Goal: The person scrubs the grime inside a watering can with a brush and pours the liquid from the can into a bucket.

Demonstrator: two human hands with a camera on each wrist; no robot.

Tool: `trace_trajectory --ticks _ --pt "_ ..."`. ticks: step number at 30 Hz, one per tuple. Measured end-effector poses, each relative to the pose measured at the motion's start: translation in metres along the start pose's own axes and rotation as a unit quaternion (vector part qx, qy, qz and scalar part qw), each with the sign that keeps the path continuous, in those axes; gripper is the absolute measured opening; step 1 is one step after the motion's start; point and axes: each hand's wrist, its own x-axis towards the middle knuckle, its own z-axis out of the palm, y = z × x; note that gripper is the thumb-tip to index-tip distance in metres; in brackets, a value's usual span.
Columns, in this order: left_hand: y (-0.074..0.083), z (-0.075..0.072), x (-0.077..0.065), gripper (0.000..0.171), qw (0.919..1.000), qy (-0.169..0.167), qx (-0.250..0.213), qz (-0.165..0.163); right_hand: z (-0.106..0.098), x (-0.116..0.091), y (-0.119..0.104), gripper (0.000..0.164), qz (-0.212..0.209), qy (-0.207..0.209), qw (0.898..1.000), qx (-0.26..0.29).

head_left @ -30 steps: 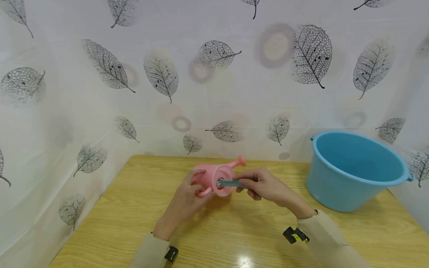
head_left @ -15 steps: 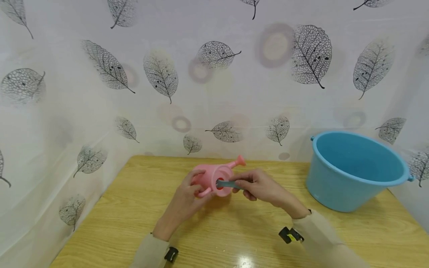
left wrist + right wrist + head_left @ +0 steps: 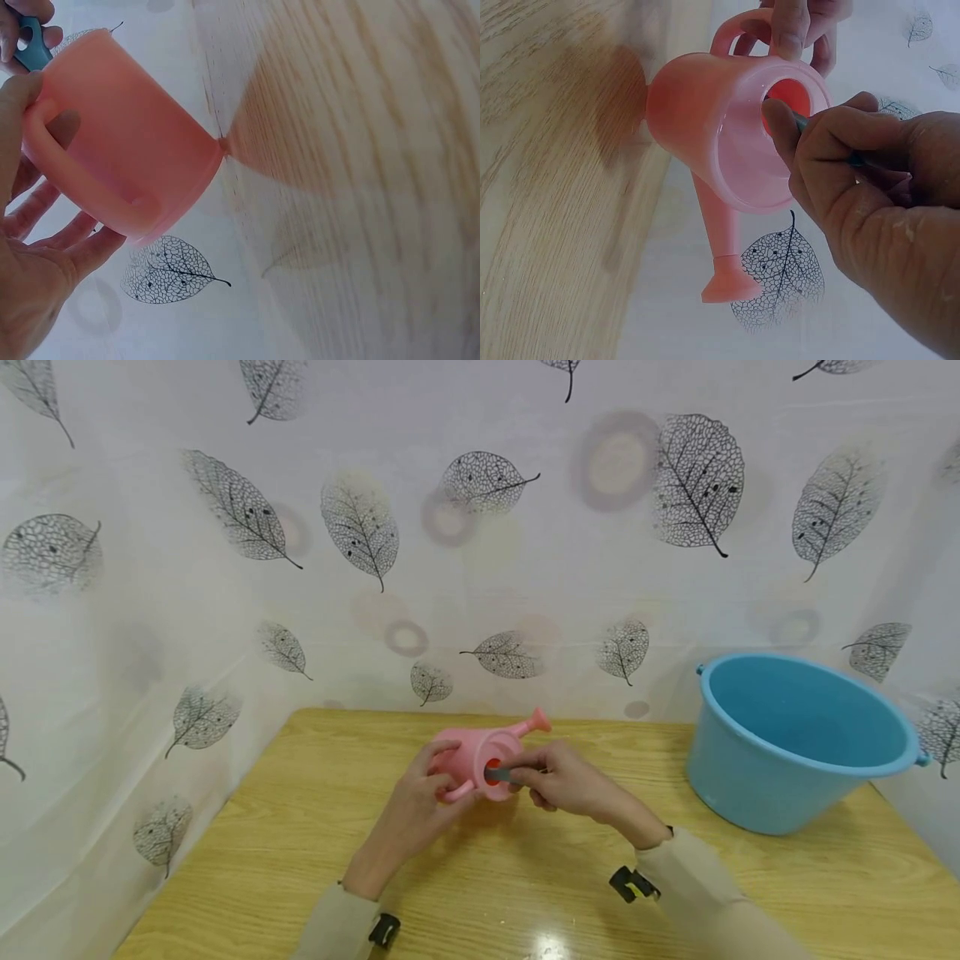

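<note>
White sheet [image 3: 555, 593] printed with dark leaves and pale rings fills the back and sides of the head view, its top cut off by the frame. Wood-grain tabletop [image 3: 300, 852] below, near edge out of frame; a glare patch washes out some grain at the bottom.

Blue bucket [image 3: 757, 785] stands upright at the tabletop's right end; its floor is hidden by the front wall. Pale sleeves [image 3: 337, 918] run off the bottom edge.

Pink watering can [image 3: 469, 747] sits at mid-tabletop, toward the back, tilted, its mouth turned toward the right hand [image 3: 570, 783]. Left wrist view: a lower edge of the can appears to meet the tabletop. Its base is turned away in the head view.

Left hand [image 3: 423, 797] grips the can beside the loop handle [image 3: 90, 187]; some fingers pass behind the body and are lost from sight. Right hand pinches a blue-grey tool [image 3: 498, 774], its front end inside the mouth and hidden. Left wrist view shows part of a loop at the tool's other end; what kind of tool, cannot tell.

Black straps [image 3: 385, 931] at both wrists, partly covered by cuffs. Red shows through the round opening [image 3: 799, 94]; cannot tell whether it is the can's inner wall or something inside.
</note>
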Motion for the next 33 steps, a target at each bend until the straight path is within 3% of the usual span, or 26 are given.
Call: trace_trajectory --ticks 15,33 --pt "0.001 0.0 0.001 0.025 1.0 -0.005 0.004 -0.007 0.007 0.004 -0.004 0.022 -0.013 0.005 0.999 -0.046" --pt "0.002 -0.001 0.001 0.025 0.9995 -0.014 0.008 -0.025 -0.014 -0.011 -0.011 0.029 0.021 -0.016 0.998 -0.049"
